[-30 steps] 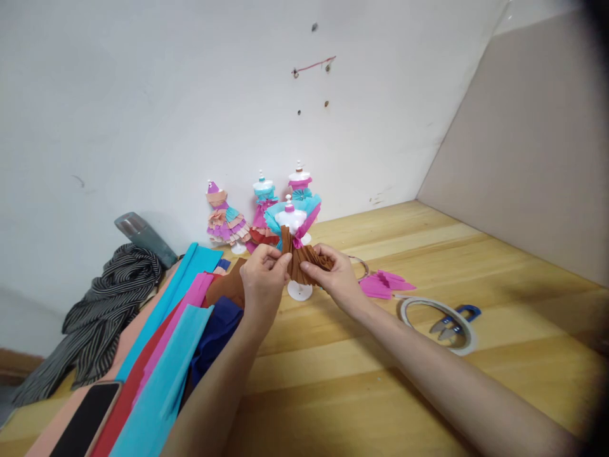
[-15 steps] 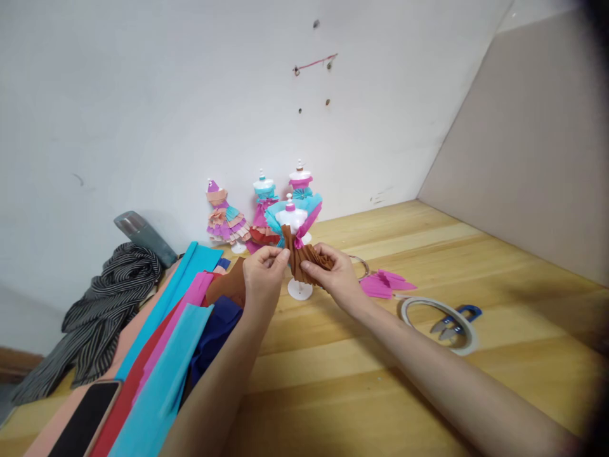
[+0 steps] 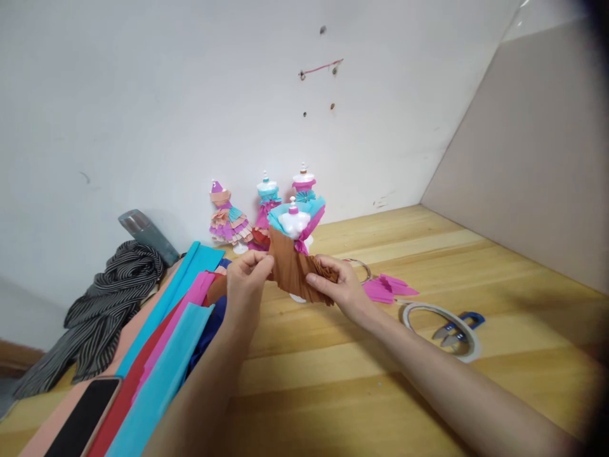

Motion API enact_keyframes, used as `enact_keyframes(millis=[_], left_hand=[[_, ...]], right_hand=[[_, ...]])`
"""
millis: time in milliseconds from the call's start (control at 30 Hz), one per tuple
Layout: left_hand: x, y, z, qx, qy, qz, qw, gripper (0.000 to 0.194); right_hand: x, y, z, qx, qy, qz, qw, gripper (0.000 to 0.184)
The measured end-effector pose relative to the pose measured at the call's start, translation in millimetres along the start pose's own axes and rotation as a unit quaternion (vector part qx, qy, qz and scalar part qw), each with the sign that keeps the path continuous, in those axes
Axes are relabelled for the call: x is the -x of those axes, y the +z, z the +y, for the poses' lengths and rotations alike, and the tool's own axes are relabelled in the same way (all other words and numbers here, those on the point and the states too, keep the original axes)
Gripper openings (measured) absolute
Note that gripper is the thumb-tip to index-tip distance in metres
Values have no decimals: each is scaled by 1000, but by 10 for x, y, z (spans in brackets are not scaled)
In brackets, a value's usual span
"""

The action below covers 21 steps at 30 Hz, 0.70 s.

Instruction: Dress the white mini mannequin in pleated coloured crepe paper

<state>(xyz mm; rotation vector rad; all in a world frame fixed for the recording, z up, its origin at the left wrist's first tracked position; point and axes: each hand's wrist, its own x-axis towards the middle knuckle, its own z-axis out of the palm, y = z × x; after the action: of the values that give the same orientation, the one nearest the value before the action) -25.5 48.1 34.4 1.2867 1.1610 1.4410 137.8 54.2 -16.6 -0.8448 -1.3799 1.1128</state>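
A pleated strip of brown crepe paper [image 3: 291, 265] stretches between my two hands. My left hand [image 3: 248, 274] pinches its left edge, where the paper lies fairly flat. Gathered folds bunch up at the other end, gripped by the thumb and fingers of my right hand [image 3: 339, 279]. Right behind the strip stands a small white mannequin [image 3: 294, 220] with a pink neck band and a blue and pink paper collar. The brown paper hides most of its lower body; I cannot tell whether they touch.
Three dressed mannequins, one in a ruffled dress [image 3: 229, 222], stand by the wall. Crepe paper sheets [image 3: 164, 374], a phone [image 3: 83, 419] and a striped cloth [image 3: 114, 292] lie left. At right are pink paper scraps [image 3: 391, 287], a tape roll [image 3: 410, 310] and blue-handled snips [image 3: 473, 319].
My left hand has moved left and slightly down, spreading the brown paper wider. My right hand has shifted slightly right and down, still gripping the folds.
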Motion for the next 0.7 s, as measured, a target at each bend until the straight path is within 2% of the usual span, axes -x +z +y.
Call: enact_keyframes(millis=[167, 300, 467, 600, 700], left_hand=[[56, -169, 117, 61, -79, -24, 995, 24], [97, -251, 39, 89, -137, -50, 985, 25], [137, -211, -195, 51, -224, -144, 963, 20], [134, -107, -295, -18, -211, -234, 949, 15], [106, -59, -343, -65, -188, -258, 945, 15]], right_hand=[[137, 58, -50, -70, 48, -61, 995, 32], [282, 2, -61, -47, 97, -125, 986, 37], [293, -180, 82, 10, 88, -66, 994, 43], [213, -222, 167, -5, 88, -61, 994, 40], [174, -201, 185, -20, 114, -73, 991, 31]])
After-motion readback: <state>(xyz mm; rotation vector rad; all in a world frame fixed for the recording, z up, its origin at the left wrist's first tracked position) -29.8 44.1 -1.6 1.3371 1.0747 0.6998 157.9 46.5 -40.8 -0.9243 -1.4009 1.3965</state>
